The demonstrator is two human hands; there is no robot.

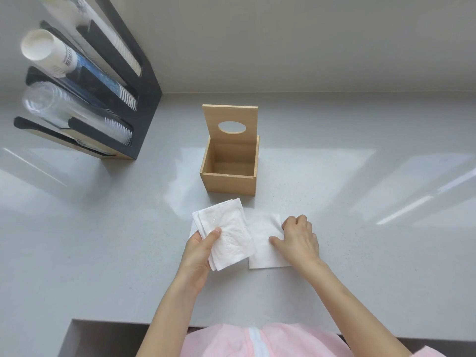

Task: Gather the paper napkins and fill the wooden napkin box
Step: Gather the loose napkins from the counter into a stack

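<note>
The wooden napkin box (230, 161) stands on the table (334, 176) with its lid up and nothing inside. Just in front of it the left hand (199, 249) grips a loose stack of napkins (226, 238), thumb on top. Beside that stack the right hand (298, 238) rests on a flat napkin (262, 256), fingers (291, 221) curled at its edge — whether they pinch it I cannot tell. The held stack is fanned unevenly; it could snag on the box rim or slide apart.
</note>
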